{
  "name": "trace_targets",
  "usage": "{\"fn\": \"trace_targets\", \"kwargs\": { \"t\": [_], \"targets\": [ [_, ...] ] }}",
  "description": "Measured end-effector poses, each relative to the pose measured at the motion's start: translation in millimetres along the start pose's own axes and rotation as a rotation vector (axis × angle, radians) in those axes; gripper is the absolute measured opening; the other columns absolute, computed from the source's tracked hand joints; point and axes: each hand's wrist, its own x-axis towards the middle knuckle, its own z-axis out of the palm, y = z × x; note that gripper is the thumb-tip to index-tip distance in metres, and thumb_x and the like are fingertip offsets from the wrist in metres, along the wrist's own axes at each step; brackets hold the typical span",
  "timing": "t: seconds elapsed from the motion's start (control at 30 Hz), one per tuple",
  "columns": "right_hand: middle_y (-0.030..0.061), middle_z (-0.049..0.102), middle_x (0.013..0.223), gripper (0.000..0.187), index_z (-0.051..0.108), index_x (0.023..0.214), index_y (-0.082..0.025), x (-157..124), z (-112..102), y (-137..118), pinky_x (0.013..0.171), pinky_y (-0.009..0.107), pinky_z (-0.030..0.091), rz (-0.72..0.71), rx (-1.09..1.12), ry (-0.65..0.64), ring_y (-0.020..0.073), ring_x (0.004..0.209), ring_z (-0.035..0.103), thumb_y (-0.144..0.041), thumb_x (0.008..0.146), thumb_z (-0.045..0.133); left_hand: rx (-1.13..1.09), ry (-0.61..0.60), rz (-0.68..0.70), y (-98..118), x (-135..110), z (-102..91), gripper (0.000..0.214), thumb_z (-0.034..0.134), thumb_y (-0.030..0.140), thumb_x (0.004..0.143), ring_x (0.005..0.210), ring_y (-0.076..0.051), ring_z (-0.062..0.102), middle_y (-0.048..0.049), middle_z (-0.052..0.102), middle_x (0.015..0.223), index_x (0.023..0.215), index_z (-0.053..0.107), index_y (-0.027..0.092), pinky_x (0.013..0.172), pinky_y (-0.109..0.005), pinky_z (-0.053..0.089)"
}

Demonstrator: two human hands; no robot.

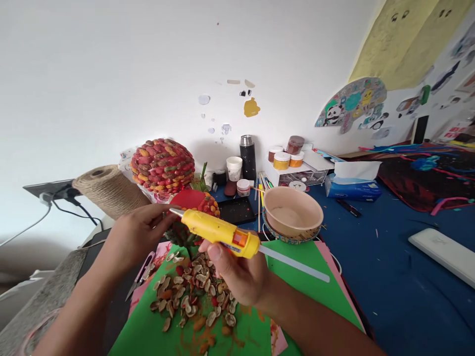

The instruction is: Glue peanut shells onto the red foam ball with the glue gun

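My right hand (237,274) is closed around a yellow glue gun (218,233), its nozzle pointing left and a clear glue stick (297,264) jutting out behind. At the nozzle tip, my left hand (139,232) has its fingers pinched together on something small that I cannot make out. Behind the gun a partly shell-covered red form (196,203) is half hidden. Below both hands lies a heap of peanut shells (195,291), some painted red, on a green sheet (156,326).
A shell-covered ball (163,165) and a twine spool (109,190) stand at the back left. A tan bowl (293,212), flask (248,157), jars (282,159), tissue box (352,185) and small scissors (143,274) surround the blue table (389,277).
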Motion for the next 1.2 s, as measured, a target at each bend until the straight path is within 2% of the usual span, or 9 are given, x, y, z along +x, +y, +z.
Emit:
{"fn": "trace_targets", "kwargs": {
  "t": [0.17, 0.33, 0.43, 0.5, 0.67, 0.8, 0.9, 1.07, 1.2],
  "targets": [
    [0.0010, 0.058, 0.065, 0.070, 0.082, 0.095, -0.023, 6.2, 1.4, 7.4, 0.054, 0.035, 0.053, 0.051, -0.027, 0.054, 0.0185, 0.054, 0.053, -0.090, 0.105, 0.062, -0.037, -0.003, -0.076, 2.3, -3.7, -2.9, 0.039, 0.062, 0.059, 0.104, 0.053, -0.020, 0.064, 0.0047, 0.078, 0.069, 0.107, 0.091, 0.032, 0.051, -0.029, 0.045],
    [0.0050, 0.074, 0.078, 0.074, 0.085, 0.100, -0.021, 25.1, 1.7, 8.4, 0.060, 0.034, 0.061, 0.009, -0.012, 0.074, 0.0172, 0.057, 0.061, -0.091, 0.104, 0.062, -0.042, 0.121, -0.152, 3.0, -6.9, -18.3, 0.043, 0.062, 0.065, 0.105, 0.056, -0.019, 0.060, 0.0045, 0.075, 0.070, 0.106, 0.087, 0.031, 0.052, -0.028, 0.042],
    [0.0034, 0.074, 0.077, 0.072, 0.083, 0.097, -0.022, 40.3, -1.6, 19.1, 0.051, 0.030, 0.055, -0.040, 0.000, 0.090, 0.0154, 0.053, 0.060, -0.092, 0.100, 0.067, -0.072, 0.155, -0.060, 13.2, -10.3, -30.6, 0.036, 0.064, 0.060, 0.106, 0.056, -0.017, 0.058, 0.0055, 0.073, 0.068, 0.095, 0.082, 0.031, 0.053, -0.026, 0.042],
    [-0.0034, 0.059, 0.059, 0.071, 0.080, 0.092, -0.023, 46.9, -5.2, 32.0, 0.048, 0.028, 0.051, -0.036, -0.020, 0.135, 0.0155, 0.049, 0.057, -0.092, 0.100, 0.067, -0.119, 0.128, 0.031, 23.8, -13.4, -36.9, 0.031, 0.067, 0.053, 0.106, 0.057, -0.016, 0.059, 0.0058, 0.072, 0.068, 0.090, 0.079, 0.030, 0.053, -0.026, 0.042],
    [-0.0056, 0.054, 0.053, 0.067, 0.080, 0.093, -0.023, 44.5, -14.9, 64.7, 0.051, 0.030, 0.055, 0.019, -0.048, 0.217, 0.0173, 0.047, 0.057, -0.090, 0.100, 0.069, -0.303, -0.225, 0.196, 49.3, -20.7, -32.6, 0.040, 0.065, 0.041, 0.112, 0.055, -0.015, 0.053, 0.0050, 0.059, 0.063, 0.074, 0.066, 0.026, 0.054, -0.026, 0.042],
    [-0.0012, 0.061, 0.060, 0.060, 0.083, 0.096, -0.025, 38.2, -20.4, 70.5, 0.064, 0.036, 0.064, -0.010, -0.101, 0.251, 0.0241, 0.063, 0.068, -0.083, 0.103, 0.070, -0.277, -0.630, 0.287, 59.5, -27.3, -8.2, 0.022, 0.059, 0.029, 0.112, 0.078, -0.019, 0.074, 0.0001, 0.082, 0.092, 0.101, 0.079, 0.028, 0.072, -0.029, 0.050],
    [0.0003, 0.064, 0.064, 0.060, 0.083, 0.094, -0.024, 36.7, -21.4, 66.9, 0.061, 0.033, 0.062, -0.017, -0.129, 0.250, 0.0227, 0.064, 0.070, -0.081, 0.104, 0.070, -0.106, -0.833, 0.248, 61.7, -33.2, 13.9, 0.019, 0.061, 0.023, 0.108, 0.093, -0.025, 0.081, -0.0037, 0.087, 0.106, 0.112, 0.079, 0.028, 0.078, -0.032, 0.052],
    [-0.0011, 0.061, 0.063, 0.061, 0.083, 0.095, -0.022, 34.6, -18.6, 65.4, 0.052, 0.027, 0.051, -0.020, -0.150, 0.194, 0.0180, 0.057, 0.063, -0.080, 0.106, 0.067, 0.294, -0.895, 0.204, 58.2, -35.2, 38.8, 0.019, 0.059, 0.014, 0.104, 0.094, -0.034, 0.082, -0.0111, 0.086, 0.104, 0.106, 0.075, 0.023, 0.076, -0.038, 0.050],
    [0.0005, 0.066, 0.068, 0.058, 0.079, 0.092, -0.023, 33.4, -16.8, 68.5, 0.046, 0.026, 0.045, -0.023, -0.120, 0.189, 0.0151, 0.051, 0.057, -0.078, 0.106, 0.068, 0.297, -0.909, 0.185, 57.8, -32.4, 43.8, 0.018, 0.061, 0.015, 0.104, 0.094, -0.036, 0.083, -0.0119, 0.086, 0.102, 0.105, 0.077, 0.023, 0.075, -0.040, 0.051]
  ]
}}
